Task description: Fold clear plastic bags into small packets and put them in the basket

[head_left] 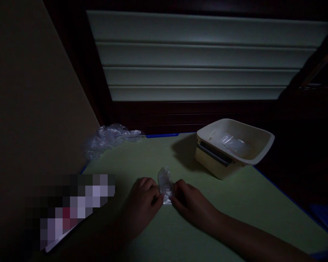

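Between my hands is a small clear plastic bag (165,182), upright and narrow, with shiny creases along its lower end. My left hand (146,202) pinches its left edge between thumb and curled fingers. On the opposite edge, my right hand (190,200) is closed on the bag in the same way. Both hands are low over the pale green table (153,160). The fingertips are partly hidden in the dim light. I cannot tell whether anything is inside the bag.
A cream plastic tub (235,145) with clear plastic inside stands at the back right. Crumpled clear plastic bags (109,138) lie at the back left corner. A blurred-out flat object (82,211) is on the left. Behind the table is a slatted panel (196,58).
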A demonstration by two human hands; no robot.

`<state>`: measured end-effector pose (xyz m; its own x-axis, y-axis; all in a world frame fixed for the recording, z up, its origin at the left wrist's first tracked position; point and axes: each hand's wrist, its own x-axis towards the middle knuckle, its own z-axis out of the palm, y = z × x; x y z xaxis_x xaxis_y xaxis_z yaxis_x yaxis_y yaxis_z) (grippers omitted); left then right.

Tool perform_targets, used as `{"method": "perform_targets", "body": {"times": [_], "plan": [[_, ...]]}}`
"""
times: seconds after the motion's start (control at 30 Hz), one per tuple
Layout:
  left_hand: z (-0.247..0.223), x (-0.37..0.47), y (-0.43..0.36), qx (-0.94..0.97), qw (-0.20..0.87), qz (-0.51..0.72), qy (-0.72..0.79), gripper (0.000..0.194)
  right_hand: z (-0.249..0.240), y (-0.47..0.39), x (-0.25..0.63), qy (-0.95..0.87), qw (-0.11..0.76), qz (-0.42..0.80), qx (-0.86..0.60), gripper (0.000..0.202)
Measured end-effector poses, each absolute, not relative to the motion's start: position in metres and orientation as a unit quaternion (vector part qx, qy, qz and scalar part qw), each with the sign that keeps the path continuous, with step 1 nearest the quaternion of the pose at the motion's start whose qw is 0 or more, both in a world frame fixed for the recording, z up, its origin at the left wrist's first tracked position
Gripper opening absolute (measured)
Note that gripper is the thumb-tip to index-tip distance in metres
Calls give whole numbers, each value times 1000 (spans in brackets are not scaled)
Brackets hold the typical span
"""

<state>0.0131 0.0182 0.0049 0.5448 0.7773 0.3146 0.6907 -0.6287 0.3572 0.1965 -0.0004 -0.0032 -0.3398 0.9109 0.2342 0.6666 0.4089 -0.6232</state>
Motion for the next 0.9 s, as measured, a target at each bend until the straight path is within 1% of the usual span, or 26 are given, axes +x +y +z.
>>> {"method": "perform_targets", "body": {"times": [0.13, 0.17, 0.27, 0.33, 0.53, 0.67, 0.73, 0.8, 0.9], "plan": [[3, 13, 14, 889, -6, 202, 411, 5, -3, 1, 196, -817, 271, 192, -471, 8], [1, 13, 13, 897, -33, 202, 392, 5, -2, 1, 196, -824, 267, 187, -464, 7], [-3, 12, 12, 918, -86, 216, 320, 15, -3, 1, 196, -835, 262, 165, -454, 9], [-5, 12, 12, 925, -91, 216, 300, 18, -4, 1, 197, -841, 262, 148, -450, 10], [-6, 11, 12, 918, -104, 170, 342, 13, -5, -1, 201, -860, 261, 75, -432, 13], [-8, 11, 12, 912, -120, 187, 345, 15, -5, 1, 204, -893, 261, 22, -367, 24], [-8, 11, 13, 914, -116, 195, 336, 20, -6, 3, 205, -899, 256, 26, -354, 26], [-9, 10, 14, 920, -91, 191, 330, 23, -5, 4, 206, -898, 250, 59, -358, 27], [-9, 9, 15, 924, -49, 183, 333, 23, -1, 5, 210, -895, 247, 108, -355, 34]]}}
